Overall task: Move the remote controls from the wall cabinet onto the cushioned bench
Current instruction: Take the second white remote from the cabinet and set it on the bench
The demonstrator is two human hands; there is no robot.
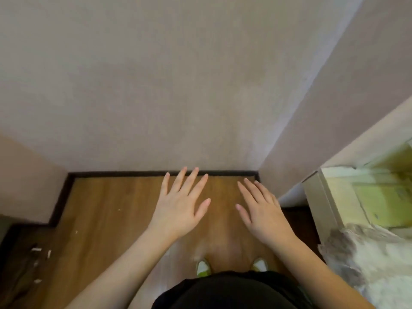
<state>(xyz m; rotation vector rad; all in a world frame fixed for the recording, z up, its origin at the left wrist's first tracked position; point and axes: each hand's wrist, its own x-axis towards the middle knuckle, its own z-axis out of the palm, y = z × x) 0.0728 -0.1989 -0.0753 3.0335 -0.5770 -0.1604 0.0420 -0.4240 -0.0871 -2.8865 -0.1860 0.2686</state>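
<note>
My left hand [180,204] and my right hand [262,210] are held out in front of me, palms down, fingers straight and spread, over a wooden floor [107,208]. Neither hand holds or touches anything. No remote control, wall cabinet or cushioned bench shows in the head view. I am looking down at my feet in light shoes [203,267] near a plain beige wall [178,85].
A dark skirting board [133,174] runs along the wall's foot. The wall juts out on the right [334,108]. At the right edge stands a pale, worn furniture piece [356,197] with a white fluffy cover [379,264] below it. Dark objects lie at the lower left [26,264].
</note>
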